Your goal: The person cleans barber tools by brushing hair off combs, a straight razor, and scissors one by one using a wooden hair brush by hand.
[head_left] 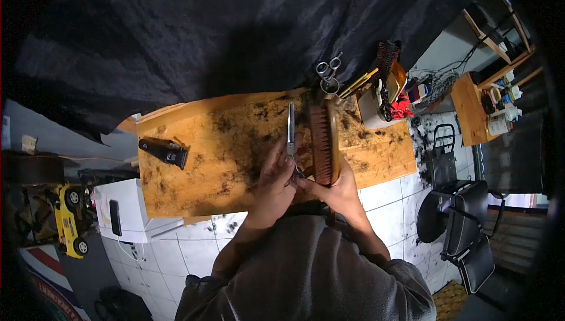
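My left hand (273,185) is closed around the handles of a pair of scissors (291,126), whose silver blades point away from me. In my right hand (341,194) is a wooden brush (333,144) with reddish-brown bristles, which face left toward the scissors. Brush and scissors stand side by side above the wooden table (235,138), slightly apart at the blades. Part of the scissor handles is hidden by my fingers. Dark hair clippings lie scattered over the tabletop below both hands.
Black hair clippers (165,152) lie at the table's left. A container (374,108) of combs and tools stands at the back right, beside more scissors (328,73). A black chair (468,215) is on the right; a phone (115,218) rests on a white box (126,194) at left.
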A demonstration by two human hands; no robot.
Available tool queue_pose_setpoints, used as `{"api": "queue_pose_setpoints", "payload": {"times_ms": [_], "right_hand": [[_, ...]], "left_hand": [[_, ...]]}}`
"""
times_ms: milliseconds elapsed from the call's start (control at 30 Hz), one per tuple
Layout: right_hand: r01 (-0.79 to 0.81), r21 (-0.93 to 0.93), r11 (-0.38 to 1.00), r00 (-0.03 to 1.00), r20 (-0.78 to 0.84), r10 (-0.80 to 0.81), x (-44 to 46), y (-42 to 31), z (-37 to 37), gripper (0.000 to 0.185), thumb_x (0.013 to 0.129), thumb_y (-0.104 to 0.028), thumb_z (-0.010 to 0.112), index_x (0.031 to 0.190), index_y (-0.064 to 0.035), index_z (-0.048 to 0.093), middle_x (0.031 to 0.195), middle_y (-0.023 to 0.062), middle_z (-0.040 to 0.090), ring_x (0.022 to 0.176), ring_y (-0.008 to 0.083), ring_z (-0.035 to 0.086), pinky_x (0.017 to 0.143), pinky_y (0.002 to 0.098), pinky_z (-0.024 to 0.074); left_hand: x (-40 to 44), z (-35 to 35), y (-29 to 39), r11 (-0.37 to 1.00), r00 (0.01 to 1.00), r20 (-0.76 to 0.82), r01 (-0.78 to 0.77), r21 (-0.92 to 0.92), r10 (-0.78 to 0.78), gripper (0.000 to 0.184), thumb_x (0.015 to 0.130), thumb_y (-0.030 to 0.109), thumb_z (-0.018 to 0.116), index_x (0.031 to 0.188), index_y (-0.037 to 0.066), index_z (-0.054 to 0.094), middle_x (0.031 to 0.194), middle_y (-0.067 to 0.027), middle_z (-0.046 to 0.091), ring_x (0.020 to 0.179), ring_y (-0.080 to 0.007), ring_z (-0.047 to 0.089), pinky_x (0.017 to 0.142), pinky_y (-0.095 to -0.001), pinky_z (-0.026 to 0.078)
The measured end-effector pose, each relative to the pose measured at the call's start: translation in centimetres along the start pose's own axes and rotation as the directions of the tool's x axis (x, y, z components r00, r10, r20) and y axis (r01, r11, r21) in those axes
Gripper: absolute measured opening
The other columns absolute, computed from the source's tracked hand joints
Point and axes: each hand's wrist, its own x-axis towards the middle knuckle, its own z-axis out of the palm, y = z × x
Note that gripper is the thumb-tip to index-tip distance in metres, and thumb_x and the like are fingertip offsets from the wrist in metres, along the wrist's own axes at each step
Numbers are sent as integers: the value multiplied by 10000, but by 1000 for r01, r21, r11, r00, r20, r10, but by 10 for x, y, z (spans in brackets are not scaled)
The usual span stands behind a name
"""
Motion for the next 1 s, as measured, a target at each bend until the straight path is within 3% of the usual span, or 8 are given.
{"api": "queue_pose_setpoints", "payload": {"times_ms": [67,233,367,500,700,800,967,1000], "right_hand": [[-25,34,999,999,32,24,1,9,1,507,735,-11,765,1165,14,498,1060,70,610,962,149,587,864,286,471],[105,88,991,976,-202,-86,2,-1,-5,160,776,41,695,918,45,624,752,57,646,645,100,587,581,239,467],[-31,184,982,978,-195,68,1,-5,-21,154,789,72,653,937,37,628,779,49,652,615,93,590,567,235,481],[15,299,954,983,-177,40,4,-11,-21,85,809,71,617,890,77,642,710,85,647,506,118,559,462,249,450],[-50,353,934,988,-118,97,5,-8,-10,26,799,44,614,795,68,605,617,113,595,454,145,520,420,261,414],[-109,360,927,990,-44,133,4,-8,-7,55,795,66,591,826,64,637,699,104,631,508,137,560,454,265,453],[-194,153,969,981,53,188,2,-3,-9,260,806,32,620,1057,23,554,751,59,618,613,134,581,529,269,479],[-61,46,997,998,0,61,4,-1,-11,292,805,23,629,1082,12,538,759,55,606,636,137,575,558,269,474]], "left_hand": [[1,4,3,999,1000,-16,3,52,-2,467,986,107,480,1428,49,343,1415,-98,442,1274,-162,427,889,-263,429],[0,-24,26,836,981,-130,190,514,-143,339,955,79,548,1288,24,518,1130,-69,619,1004,-110,594,811,-234,467],[-2,-36,39,818,986,-96,168,550,-138,325,917,43,595,1239,23,555,1010,-71,648,895,-135,641,745,-232,506],[-1,-33,39,921,968,-221,192,339,-120,358,905,19,606,1254,6,529,1021,-78,628,906,-142,637,813,-284,522],[-3,-60,1,980,979,-202,-29,-198,-11,428,937,108,592,1342,50,463,1109,-78,618,1048,-145,604,878,-305,515],[-3,-33,5,973,939,-315,65,-221,-135,433,948,60,562,1364,86,445,1166,-76,575,1055,-172,582,937,-337,495],[-8,-15,-1,1000,980,-201,-1,31,7,562,957,62,546,1457,54,290,1213,-92,570,1101,-153,558,929,-324,487],[-5,-15,2,994,976,-216,-4,112,28,550,954,65,553,1446,44,306,1195,-92,585,1084,-149,569,915,-308,489]]}}
